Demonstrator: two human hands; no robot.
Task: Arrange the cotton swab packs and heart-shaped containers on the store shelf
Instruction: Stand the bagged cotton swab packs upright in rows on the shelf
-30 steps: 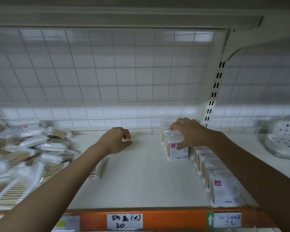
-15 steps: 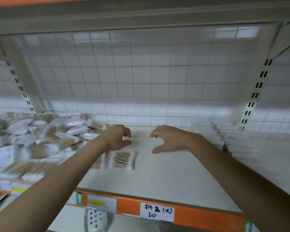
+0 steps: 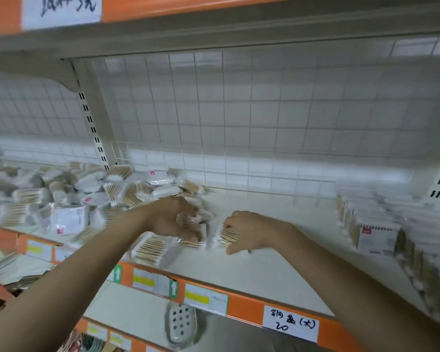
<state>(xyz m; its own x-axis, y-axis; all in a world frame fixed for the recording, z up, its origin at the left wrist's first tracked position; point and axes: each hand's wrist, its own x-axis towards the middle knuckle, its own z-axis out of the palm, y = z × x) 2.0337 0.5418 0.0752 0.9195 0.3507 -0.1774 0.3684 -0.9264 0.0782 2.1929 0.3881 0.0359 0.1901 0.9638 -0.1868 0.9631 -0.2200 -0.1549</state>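
Note:
A loose heap of cotton swab packs (image 3: 61,194) covers the left part of the white shelf (image 3: 277,262). My left hand (image 3: 170,217) curls its fingers round a clear swab pack (image 3: 193,235) at the heap's right edge. Just to its right, my right hand (image 3: 249,232) grips another swab pack (image 3: 225,236) lying on the shelf. A neat row of upright swab packs (image 3: 376,235) runs along the shelf's right side. No heart-shaped container is in sight.
An orange shelf edge (image 3: 244,308) with price labels runs across the front. A wire grid (image 3: 239,123) backs the shelf, with a slotted upright (image 3: 92,128) at the left. A white perforated soap dish (image 3: 181,323) lies on the shelf below.
My view has swung left, toward the heap. The right hand left the upright row and crossed to the middle; both hands, empty half a second ago, now grip packs.

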